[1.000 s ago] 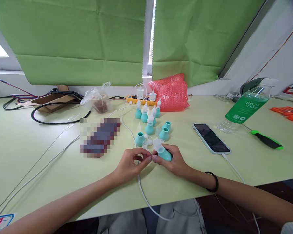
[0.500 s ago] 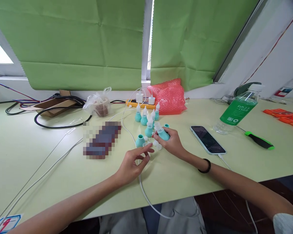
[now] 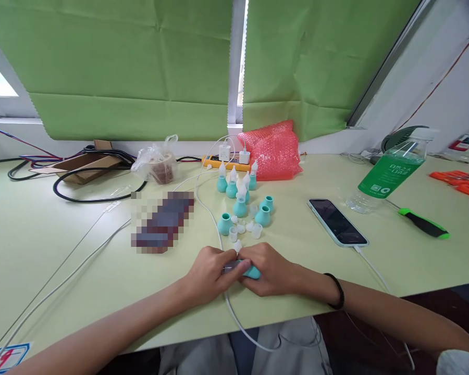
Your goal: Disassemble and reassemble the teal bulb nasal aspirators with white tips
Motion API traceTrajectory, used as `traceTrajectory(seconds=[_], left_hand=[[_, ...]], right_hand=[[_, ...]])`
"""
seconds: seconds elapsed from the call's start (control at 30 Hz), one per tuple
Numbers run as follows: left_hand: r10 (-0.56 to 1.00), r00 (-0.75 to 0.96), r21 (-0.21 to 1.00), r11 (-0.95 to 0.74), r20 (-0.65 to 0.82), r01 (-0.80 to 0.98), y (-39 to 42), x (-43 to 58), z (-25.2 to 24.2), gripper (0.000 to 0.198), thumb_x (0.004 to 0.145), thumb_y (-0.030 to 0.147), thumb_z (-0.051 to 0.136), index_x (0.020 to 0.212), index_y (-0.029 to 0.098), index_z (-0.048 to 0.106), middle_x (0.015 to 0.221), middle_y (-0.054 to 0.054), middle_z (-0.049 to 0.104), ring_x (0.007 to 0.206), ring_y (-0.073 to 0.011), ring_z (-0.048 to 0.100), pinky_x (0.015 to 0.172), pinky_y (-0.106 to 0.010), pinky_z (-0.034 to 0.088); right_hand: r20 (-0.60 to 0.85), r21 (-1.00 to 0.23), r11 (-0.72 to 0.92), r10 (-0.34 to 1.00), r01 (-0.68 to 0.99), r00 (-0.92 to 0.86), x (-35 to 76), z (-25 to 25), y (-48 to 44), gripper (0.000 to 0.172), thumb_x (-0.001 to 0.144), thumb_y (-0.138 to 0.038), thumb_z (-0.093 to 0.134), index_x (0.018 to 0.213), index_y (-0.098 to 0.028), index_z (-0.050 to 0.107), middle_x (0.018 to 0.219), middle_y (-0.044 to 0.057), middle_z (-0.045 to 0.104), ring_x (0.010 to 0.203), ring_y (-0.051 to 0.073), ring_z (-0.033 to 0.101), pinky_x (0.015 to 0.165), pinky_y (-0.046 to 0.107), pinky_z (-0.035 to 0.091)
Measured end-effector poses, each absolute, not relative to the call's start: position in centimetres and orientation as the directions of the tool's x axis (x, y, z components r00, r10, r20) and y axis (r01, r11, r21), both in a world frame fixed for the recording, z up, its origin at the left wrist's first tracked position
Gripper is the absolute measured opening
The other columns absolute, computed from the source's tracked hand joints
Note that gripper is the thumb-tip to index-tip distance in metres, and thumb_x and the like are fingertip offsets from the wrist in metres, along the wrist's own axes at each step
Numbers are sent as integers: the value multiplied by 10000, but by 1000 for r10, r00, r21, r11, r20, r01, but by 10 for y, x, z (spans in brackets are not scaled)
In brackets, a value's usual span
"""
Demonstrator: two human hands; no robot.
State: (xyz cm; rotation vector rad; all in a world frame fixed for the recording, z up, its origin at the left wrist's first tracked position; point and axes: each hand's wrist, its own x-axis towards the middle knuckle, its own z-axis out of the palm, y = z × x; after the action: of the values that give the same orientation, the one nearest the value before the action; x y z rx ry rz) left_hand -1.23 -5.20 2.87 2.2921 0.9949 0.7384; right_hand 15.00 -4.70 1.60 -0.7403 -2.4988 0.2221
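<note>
Both hands meet low over the front of the table around one nasal aspirator. My left hand grips its clear nozzle end, and my right hand closes round the teal bulb; the fingers partly cover it. Just beyond the hands lie several small translucent plastic pieces, among them a clear cup-shaped part. An open teal bulb without a nozzle is to their left, and two more, including this bulb, are to their right. Farther back, several aspirators with white tips, such as this aspirator, stand upright.
A phone on a cable lies right, near a tilted water bottle and a screwdriver. Red bubble wrap and an orange power strip are behind. A white cable passes under the hands; a blurred dark object lies left.
My right hand has brought the aspirator down toward me. My left hand has moved back from the small pieces and closed on the nozzle end. The open bulbs on the right are now uncovered.
</note>
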Motion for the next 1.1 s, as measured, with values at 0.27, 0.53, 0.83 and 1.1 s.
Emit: traceTrajectory(seconds=[0.27,0.53,0.83,1.1], left_hand=[[806,579,901,-335,124,274,-44,-13,31,441,831,381,298,447,172,245,404,63,200,384,-52,166,387,-212,155],[899,406,831,-348,165,433,-42,-14,26,454,831,447,261,494,161,365,401,48,325,367,-64,293,390,-197,243],[711,666,160,-701,224,695,-41,-10,17,267,848,285,360,1062,165,465,953,-88,553,853,-214,516,659,-323,461],[675,700,89,-731,231,676,-40,-9,11,356,836,127,330,1187,164,374,1040,-105,518,919,-224,466,718,-379,454]], right_hand=[[493,-380,877,462,296,-737,150,19,-46,93,773,-235,440,759,-147,470,656,43,561,601,123,516,532,219,384],[656,-433,855,517,286,-550,160,32,-43,44,727,-205,463,735,-182,426,628,2,477,575,112,449,545,237,370],[568,-570,680,732,462,-377,194,51,-19,123,774,-238,427,874,-188,477,862,47,493,794,163,474,730,318,392],[428,-577,496,860,649,-277,224,25,-6,181,709,-262,535,875,-197,561,885,52,527,754,161,521,627,285,463]])
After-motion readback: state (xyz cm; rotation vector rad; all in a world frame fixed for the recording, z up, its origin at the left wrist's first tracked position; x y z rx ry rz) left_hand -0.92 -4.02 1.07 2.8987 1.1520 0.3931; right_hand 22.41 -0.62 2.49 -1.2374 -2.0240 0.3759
